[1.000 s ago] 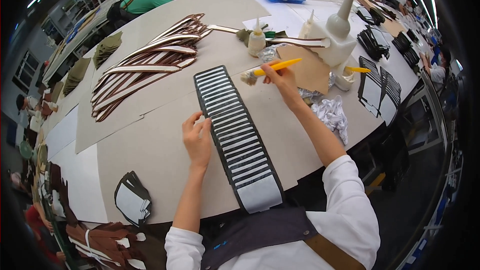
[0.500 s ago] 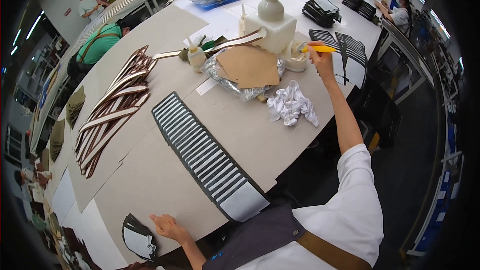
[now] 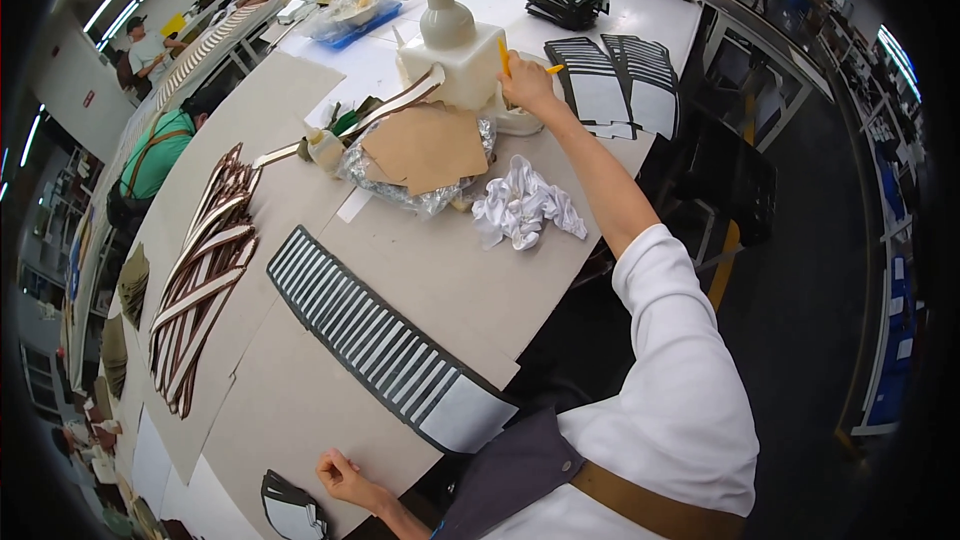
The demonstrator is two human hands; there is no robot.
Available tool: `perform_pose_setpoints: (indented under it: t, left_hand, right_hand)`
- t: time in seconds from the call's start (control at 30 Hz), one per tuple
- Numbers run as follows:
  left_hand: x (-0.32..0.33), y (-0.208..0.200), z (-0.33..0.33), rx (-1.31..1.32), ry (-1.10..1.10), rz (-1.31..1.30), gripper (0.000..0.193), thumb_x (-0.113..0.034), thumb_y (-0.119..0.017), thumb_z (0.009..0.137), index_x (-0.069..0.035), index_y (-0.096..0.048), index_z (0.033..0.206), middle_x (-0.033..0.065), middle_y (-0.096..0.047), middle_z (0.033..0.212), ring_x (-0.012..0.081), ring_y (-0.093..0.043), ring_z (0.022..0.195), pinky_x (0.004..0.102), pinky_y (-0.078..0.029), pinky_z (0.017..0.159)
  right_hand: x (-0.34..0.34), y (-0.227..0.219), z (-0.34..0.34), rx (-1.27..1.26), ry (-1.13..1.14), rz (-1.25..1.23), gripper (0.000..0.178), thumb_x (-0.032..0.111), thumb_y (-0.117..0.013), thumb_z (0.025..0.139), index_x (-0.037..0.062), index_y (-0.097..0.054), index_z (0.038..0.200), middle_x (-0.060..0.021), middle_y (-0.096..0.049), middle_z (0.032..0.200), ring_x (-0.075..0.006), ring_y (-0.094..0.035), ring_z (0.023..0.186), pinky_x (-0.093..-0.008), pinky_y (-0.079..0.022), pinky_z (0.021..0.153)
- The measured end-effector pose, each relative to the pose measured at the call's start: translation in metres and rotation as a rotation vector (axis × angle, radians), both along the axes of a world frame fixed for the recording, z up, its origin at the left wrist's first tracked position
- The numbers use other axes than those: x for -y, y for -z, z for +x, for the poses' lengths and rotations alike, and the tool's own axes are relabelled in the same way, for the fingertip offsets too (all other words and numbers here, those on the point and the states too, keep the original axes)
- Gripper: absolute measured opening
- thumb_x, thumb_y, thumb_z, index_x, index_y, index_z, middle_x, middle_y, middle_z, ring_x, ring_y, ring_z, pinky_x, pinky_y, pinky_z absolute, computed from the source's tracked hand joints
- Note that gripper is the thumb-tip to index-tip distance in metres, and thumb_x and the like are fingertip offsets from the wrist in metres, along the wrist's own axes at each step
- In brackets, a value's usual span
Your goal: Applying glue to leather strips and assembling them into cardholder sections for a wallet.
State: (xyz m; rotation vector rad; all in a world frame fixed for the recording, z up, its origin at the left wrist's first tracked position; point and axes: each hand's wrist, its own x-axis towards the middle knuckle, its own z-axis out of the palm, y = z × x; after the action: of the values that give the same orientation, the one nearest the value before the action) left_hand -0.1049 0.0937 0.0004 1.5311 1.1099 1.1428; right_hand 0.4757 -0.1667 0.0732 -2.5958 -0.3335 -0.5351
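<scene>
At the far side, my right hand [image 3: 527, 85] is closed around a yellow-handled brush [image 3: 555, 69], beside a whitish pot [image 3: 517, 120]. Yellow shows on both sides of the fist; the bristles are hidden, and I cannot tell whether both pieces are one tool. Near the table's front edge, my left hand [image 3: 345, 478] is curled loosely with nothing visible in it. Beside it lies a small stack of black-edged white pieces [image 3: 292, 508]. A long black panel with white strips [image 3: 380, 335] lies flat between my hands, touched by neither.
A large white spouted bottle [image 3: 455, 55] stands left of my right hand. Close by are brown card pieces [image 3: 425, 145] on clear plastic and crumpled white cloth [image 3: 528, 202]. Brown-and-white strips [image 3: 205, 280] lie left. More striped panels [image 3: 600, 85] rest right of the pot. Other people work farther off.
My view has shifted, moving the table contents leftward. The brush handle pointed right before; now yellow also rises left of my right hand. My left fingers have curled in from a more extended pose.
</scene>
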Motion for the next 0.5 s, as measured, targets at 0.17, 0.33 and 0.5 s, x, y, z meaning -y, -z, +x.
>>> perform_pose_setpoints:
  t: [0.17,0.33,0.5]
  left_hand:
    - [0.004,0.001,-0.008,-0.045,0.067,0.027,0.021,-0.021,-0.057,0.098,-0.008,-0.050,0.084,-0.0026,-0.043,0.071,0.0036,-0.035,0.056,0.0189,-0.026,0.047]
    - [0.006,0.000,-0.008,0.103,0.041,-0.112,0.019,-0.021,-0.054,0.100,-0.009,-0.047,0.087,-0.0053,-0.040,0.065,0.0005,-0.033,0.051,0.0183,-0.022,0.043]
    - [0.014,-0.008,0.009,0.092,0.167,-0.063,0.013,-0.016,-0.054,0.099,-0.006,-0.054,0.091,-0.0057,-0.040,0.064,0.0011,-0.032,0.051,0.0189,-0.023,0.045]
  right_hand:
    - [0.006,-0.007,-0.014,-0.063,0.008,0.030,0.046,0.036,-0.069,0.081,0.0029,-0.054,0.109,-0.0198,-0.068,0.093,-0.0367,-0.067,0.089,-0.0474,-0.052,0.079]
    - [0.022,-0.005,-0.132,0.294,-0.170,0.449,0.024,0.016,-0.064,0.088,0.0005,-0.056,0.072,-0.0147,-0.056,0.066,-0.0306,-0.057,0.059,-0.0401,-0.042,0.055]
    - [-0.002,0.043,-0.295,-0.162,-0.538,0.525,0.030,0.007,-0.063,0.087,-0.0018,-0.046,0.065,-0.0094,-0.044,0.058,-0.0163,-0.041,0.051,-0.0337,-0.034,0.049]
